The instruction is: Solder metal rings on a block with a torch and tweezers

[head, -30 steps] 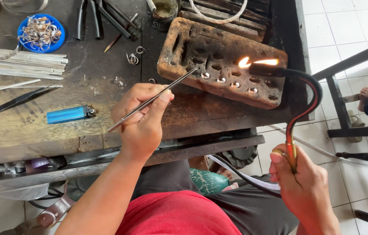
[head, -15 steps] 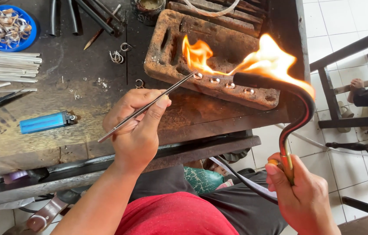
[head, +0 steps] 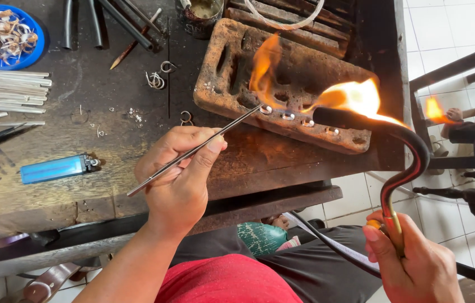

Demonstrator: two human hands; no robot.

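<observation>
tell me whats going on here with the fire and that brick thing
A person sits at a dark wooden workbench. The left hand holds a thin metal rod, its tip reaching a row of small metal rings on a worn, pitted firebrick. The right hand grips a curved torch, whose orange flame plays across the brick. A blue lighter lies on the bench.

On the workbench (head: 108, 185), the perforated block (head: 304, 73) is the landmark: the dish of rings (head: 3, 35) and rod bundle (head: 7, 92) lie far left of it, the lighter (head: 58, 168) left and nearer, the pot (head: 202, 14) just behind it.
</observation>
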